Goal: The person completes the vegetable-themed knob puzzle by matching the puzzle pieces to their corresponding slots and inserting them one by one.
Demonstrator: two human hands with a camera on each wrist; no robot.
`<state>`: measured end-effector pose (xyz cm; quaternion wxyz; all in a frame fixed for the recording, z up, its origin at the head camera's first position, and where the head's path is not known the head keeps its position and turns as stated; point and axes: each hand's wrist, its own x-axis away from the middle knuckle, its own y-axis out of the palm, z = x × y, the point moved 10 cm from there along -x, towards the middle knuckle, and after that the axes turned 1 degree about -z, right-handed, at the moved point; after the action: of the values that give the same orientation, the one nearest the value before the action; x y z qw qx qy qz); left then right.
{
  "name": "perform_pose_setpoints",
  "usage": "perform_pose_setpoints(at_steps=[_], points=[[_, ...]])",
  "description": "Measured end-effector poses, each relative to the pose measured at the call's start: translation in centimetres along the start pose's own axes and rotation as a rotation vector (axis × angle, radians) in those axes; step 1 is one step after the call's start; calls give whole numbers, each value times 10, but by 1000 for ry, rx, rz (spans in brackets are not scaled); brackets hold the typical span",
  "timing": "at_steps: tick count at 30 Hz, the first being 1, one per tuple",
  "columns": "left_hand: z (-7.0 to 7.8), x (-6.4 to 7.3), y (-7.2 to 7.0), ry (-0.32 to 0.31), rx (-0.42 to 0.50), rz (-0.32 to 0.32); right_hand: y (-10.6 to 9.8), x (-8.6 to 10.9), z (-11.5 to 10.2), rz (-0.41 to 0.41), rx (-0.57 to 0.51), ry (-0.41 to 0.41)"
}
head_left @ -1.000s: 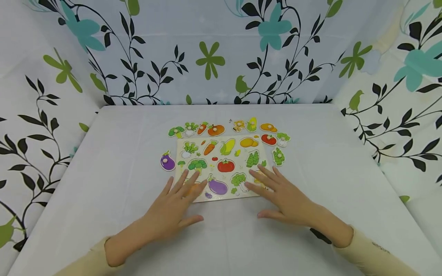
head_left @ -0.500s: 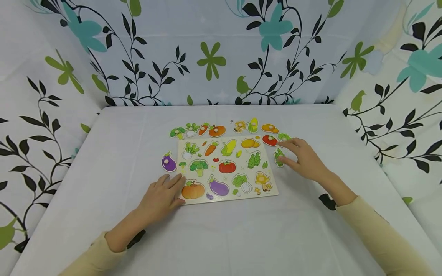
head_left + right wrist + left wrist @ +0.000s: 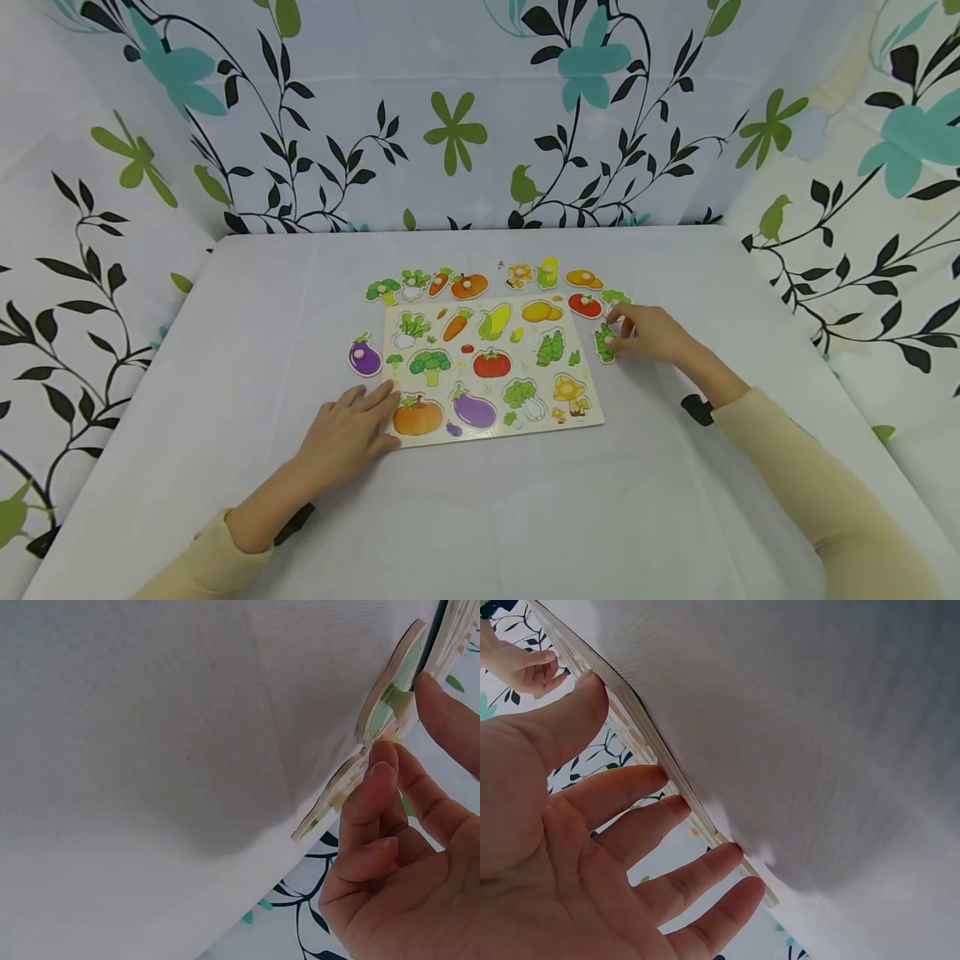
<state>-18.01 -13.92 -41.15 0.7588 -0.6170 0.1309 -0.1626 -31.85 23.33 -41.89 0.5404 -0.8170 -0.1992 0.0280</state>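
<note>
A wooden vegetable puzzle board (image 3: 442, 339) lies on the white-covered table. My left hand (image 3: 347, 433) rests at its lower left corner; in the left wrist view the loosely spread fingers (image 3: 682, 881) touch the board's edge. To the board's right, my right hand (image 3: 651, 332) has thumb and forefinger at the knob of a green asparagus puzzle piece (image 3: 602, 342). In the right wrist view the thumb (image 3: 442, 712) and forefinger close round that piece's knob, with the other fingers curled. The piece still lies at table level.
Loose knobbed pieces ring the board: an eggplant (image 3: 364, 357) on the left; broccoli (image 3: 382, 289), pumpkin (image 3: 469, 286), corn (image 3: 547, 272) and several others along the back; a tomato (image 3: 585, 305) and a green leafy piece (image 3: 617, 296) close by the right hand. Patterned cloth (image 3: 457, 75) hangs behind.
Both hands were spread over the board's lower corners. The left drew back to the left edge; the right moved out to the asparagus piece, and its fingers have since drawn together there.
</note>
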Motion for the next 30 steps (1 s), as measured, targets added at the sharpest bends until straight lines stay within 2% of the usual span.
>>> perform_pose_setpoints(at_steps=[4,10,22,25,30], points=[[-1,0,1,-8,0,4,7,-3,2,-45,-26,2],[-2,1,2,-10,-9,8,12,-8,3,-63,-75,2],[-2,-1,4,-15,-17,-8,7,-7,6,-27,-103,29],[-2,-1,2,-19,-23,-13,-1,-6,-2,5,-119,32],[-2,-1,1,-21,-30,-12,-4,-10,-29,36,-163,13]])
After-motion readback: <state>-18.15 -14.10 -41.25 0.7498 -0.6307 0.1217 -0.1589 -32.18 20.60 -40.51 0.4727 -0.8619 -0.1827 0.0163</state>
